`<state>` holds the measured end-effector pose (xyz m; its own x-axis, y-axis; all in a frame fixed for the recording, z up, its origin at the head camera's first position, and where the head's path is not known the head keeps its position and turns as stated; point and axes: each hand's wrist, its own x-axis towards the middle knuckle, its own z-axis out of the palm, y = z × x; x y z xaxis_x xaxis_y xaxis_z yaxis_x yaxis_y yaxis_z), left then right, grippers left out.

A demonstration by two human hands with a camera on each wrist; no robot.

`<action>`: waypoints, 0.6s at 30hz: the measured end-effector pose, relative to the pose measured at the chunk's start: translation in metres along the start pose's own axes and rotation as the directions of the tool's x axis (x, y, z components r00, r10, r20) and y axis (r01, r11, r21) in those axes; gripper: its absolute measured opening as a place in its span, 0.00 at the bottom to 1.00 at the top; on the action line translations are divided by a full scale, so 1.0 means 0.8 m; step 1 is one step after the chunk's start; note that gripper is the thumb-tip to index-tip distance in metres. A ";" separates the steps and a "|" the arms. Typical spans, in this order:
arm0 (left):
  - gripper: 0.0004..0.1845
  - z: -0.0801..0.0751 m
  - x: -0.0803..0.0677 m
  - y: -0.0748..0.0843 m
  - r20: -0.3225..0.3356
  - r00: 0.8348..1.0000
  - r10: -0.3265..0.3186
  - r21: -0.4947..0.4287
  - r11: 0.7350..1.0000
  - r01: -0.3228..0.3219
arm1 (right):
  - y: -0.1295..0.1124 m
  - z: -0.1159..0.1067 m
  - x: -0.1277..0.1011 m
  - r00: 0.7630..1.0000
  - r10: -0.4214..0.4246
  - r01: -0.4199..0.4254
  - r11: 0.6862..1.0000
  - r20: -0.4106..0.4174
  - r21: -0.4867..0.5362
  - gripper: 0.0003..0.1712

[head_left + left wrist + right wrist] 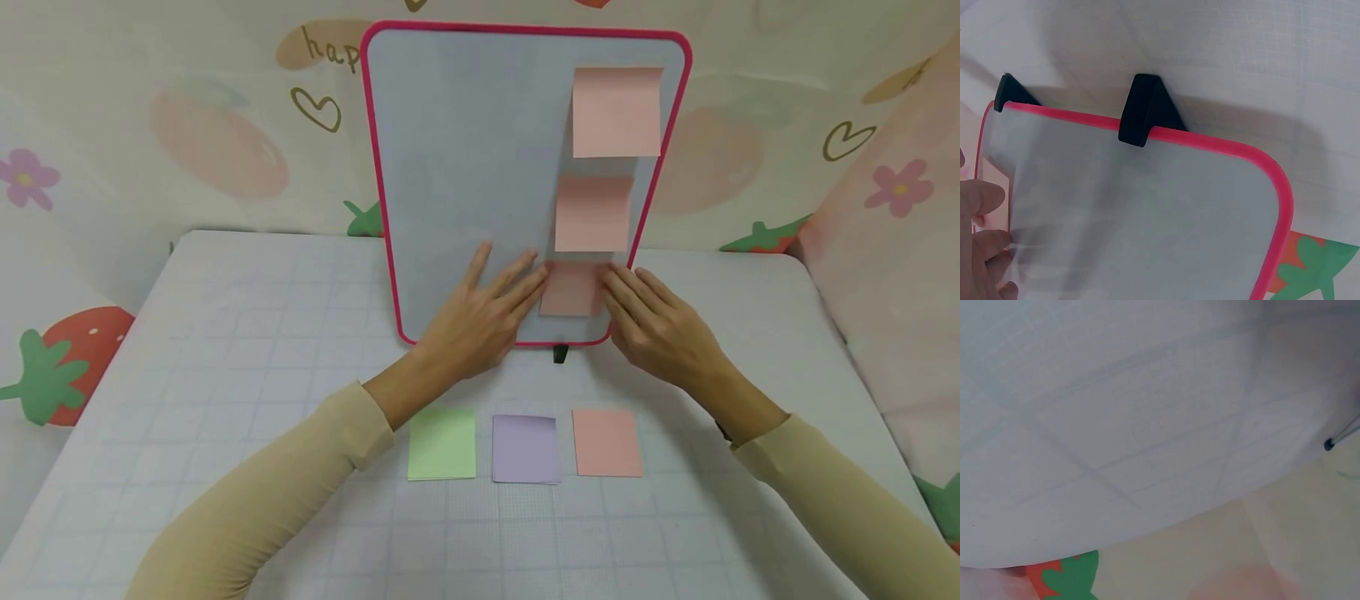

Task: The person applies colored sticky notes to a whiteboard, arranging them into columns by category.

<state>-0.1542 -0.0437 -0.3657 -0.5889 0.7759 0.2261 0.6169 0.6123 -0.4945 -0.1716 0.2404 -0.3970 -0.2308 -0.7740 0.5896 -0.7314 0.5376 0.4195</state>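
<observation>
Against the wall stands a white board [465,150] with a pink-red rim. Three pink sticky notes run down its right side: a top one [617,112], a middle one [592,214] and a lowest one [572,290]. My left hand [480,321] lies on the board, its fingertips at the lowest note's left edge and its fingers fairly straight. At that note's right edge are the extended fingertips of my right hand [660,325]. Both thumbs are hidden in the head view. Part of a pink note [999,187] shows beside the left fingers in the left wrist view.
In front of the board lie a green sticky-note pad [442,445], a purple pad [526,450] and a pink pad [607,443] in a row. Black clips [1141,109] grip the board's lower edge. The table [225,350] has a pale grid cover.
</observation>
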 end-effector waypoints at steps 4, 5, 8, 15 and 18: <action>0.33 0.000 0.001 0.001 -0.017 1.000 0.014 0.010 1.000 -0.014 | -0.003 0.001 0.007 1.000 -0.008 0.008 1.000 0.003 0.003 0.23; 0.33 -0.001 0.001 0.001 -0.017 1.000 0.018 0.014 1.000 -0.018 | -0.003 0.001 0.010 1.000 -0.013 0.013 1.000 0.004 0.005 0.23; 0.33 -0.002 0.001 0.002 -0.015 1.000 0.028 0.027 0.999 -0.027 | -0.006 0.004 0.018 1.000 -0.029 0.029 1.000 0.012 0.008 0.23; 0.34 -0.003 0.002 0.003 0.002 0.999 0.036 0.042 0.998 -0.036 | -0.012 0.010 0.036 0.998 -0.057 0.057 0.998 0.033 -0.005 0.24; 0.35 -0.003 0.002 0.003 0.002 0.999 0.033 0.039 0.999 -0.033 | -0.013 0.010 0.040 0.997 -0.053 0.055 0.998 0.062 -0.027 0.25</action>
<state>-0.1524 -0.0408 -0.3643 -0.5695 0.7952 0.2080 0.6151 0.5802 -0.5339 -0.1764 0.2070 -0.3880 -0.2310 -0.8210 0.5221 -0.7254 0.5029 0.4699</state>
